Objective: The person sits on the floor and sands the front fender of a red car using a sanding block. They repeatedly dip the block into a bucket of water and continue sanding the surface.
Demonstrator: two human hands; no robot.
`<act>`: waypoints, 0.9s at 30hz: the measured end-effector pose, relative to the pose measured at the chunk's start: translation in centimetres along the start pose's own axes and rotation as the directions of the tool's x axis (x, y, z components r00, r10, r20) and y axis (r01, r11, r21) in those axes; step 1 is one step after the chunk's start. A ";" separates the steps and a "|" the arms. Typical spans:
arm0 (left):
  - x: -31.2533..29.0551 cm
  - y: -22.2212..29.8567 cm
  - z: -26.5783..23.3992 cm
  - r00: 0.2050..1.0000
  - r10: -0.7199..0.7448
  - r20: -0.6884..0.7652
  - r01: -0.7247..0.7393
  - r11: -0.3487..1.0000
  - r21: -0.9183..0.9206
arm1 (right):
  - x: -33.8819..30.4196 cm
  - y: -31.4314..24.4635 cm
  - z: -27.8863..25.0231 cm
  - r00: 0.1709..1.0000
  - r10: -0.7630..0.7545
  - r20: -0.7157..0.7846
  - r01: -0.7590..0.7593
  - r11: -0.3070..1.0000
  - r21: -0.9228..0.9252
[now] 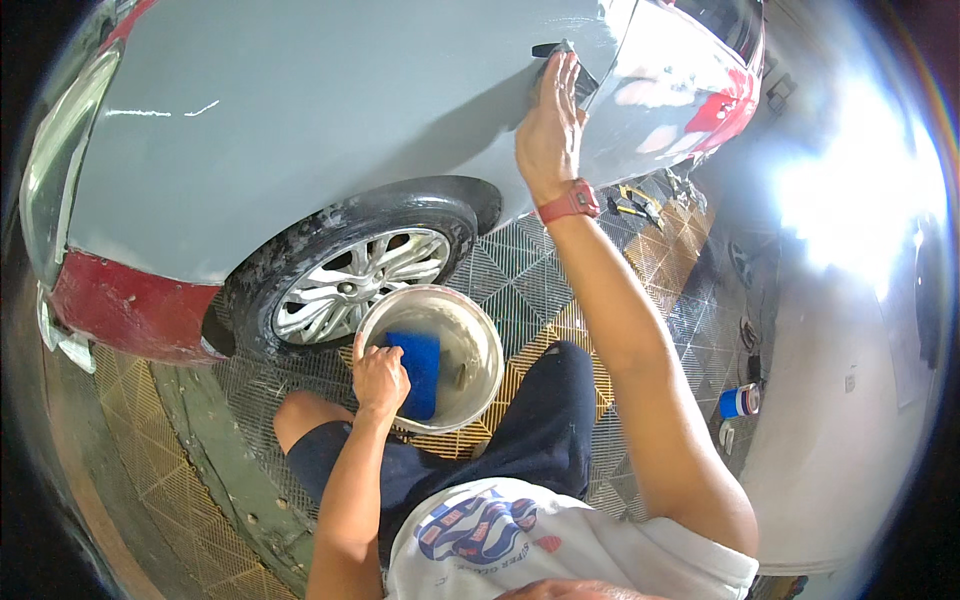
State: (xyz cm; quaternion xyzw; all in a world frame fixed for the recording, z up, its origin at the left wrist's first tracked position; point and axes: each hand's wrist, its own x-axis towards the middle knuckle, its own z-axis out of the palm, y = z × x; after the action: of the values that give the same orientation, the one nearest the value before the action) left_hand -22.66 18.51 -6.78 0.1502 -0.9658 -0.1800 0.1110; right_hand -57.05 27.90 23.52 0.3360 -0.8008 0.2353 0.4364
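My right hand (556,115), with a red watch on its wrist, lies against the grey side panel (330,90) of a car. Its fingers are stretched and together, pressing a dark piece of sandpaper (586,84) to the panel; the palm side is hidden. Lower down, my left hand (381,381) is at the left rim of a whitish bucket (482,345). Its fingers are closed at the edge of a blue rectangular sponge (418,372), which shows over the bucket's inside. A little cloudy liquid seems to lie at the bucket's bottom.
The car's wheel (365,280) stands just beyond the bucket. Red paint (130,305) shows at the car's lower left corner. Tools (640,205) lie on the slatted floor (510,265) under the car's side. A blue-and-white can (740,401) is at the right.
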 end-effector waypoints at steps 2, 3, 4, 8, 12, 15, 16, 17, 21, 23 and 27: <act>0.0 -0.2 0.2 1.000 0.002 -0.018 -0.002 1.000 -0.001 | 1.1 2.8 -0.8 1.000 -0.019 0.020 0.019 1.000 0.014; 0.7 0.6 0.2 1.000 0.016 -0.012 -0.017 1.000 -0.025 | 2.5 5.9 -0.8 0.999 0.051 0.004 -0.051 0.997 0.049; 0.8 1.0 0.1 1.000 0.018 0.000 -0.018 0.999 -0.037 | 2.8 7.3 -0.5 0.992 0.127 -0.003 -0.126 0.987 0.099; 0.0 -0.1 -0.2 0.999 -0.015 0.033 0.014 1.000 0.015 | -1.1 0.1 -0.3 0.986 -0.159 0.059 0.161 0.986 -0.036; 0.6 0.5 -0.3 0.999 0.038 0.029 -0.038 0.999 0.006 | 0.2 6.0 0.2 0.990 -0.111 0.085 0.111 0.994 0.005; 0.4 0.2 0.2 1.000 0.010 0.018 -0.010 1.000 -0.010 | 2.0 6.3 0.1 0.999 -0.032 0.042 0.035 0.997 -0.073; 0.1 -0.2 0.1 1.000 0.001 0.032 -0.002 1.000 0.009 | 1.7 4.5 0.0 0.998 -0.061 0.034 0.063 0.994 -0.087; 0.0 -0.2 -0.2 0.999 0.004 0.043 -0.005 1.000 0.023 | 0.7 2.8 -0.6 0.989 -0.139 0.048 0.142 0.987 -0.081; 0.9 0.5 -0.3 0.997 0.017 0.073 -0.020 0.999 0.035 | 5.0 7.6 -0.5 0.995 -0.087 -0.045 0.089 0.996 0.022; 0.9 0.5 0.1 0.997 -0.003 0.073 -0.001 0.999 0.049 | 6.6 7.1 -0.5 1.000 0.009 -0.024 -0.007 0.997 0.082; -0.1 -0.5 -0.1 0.998 -0.011 0.060 0.007 0.998 0.065 | 5.7 2.3 -0.8 0.968 -0.247 -0.041 0.245 0.968 -0.062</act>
State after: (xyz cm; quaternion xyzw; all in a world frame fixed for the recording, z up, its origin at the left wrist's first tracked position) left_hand -22.39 18.07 -6.89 0.1528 -0.9733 -0.1536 0.0761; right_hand -60.59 28.10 28.68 0.4146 -0.7485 0.1647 0.4906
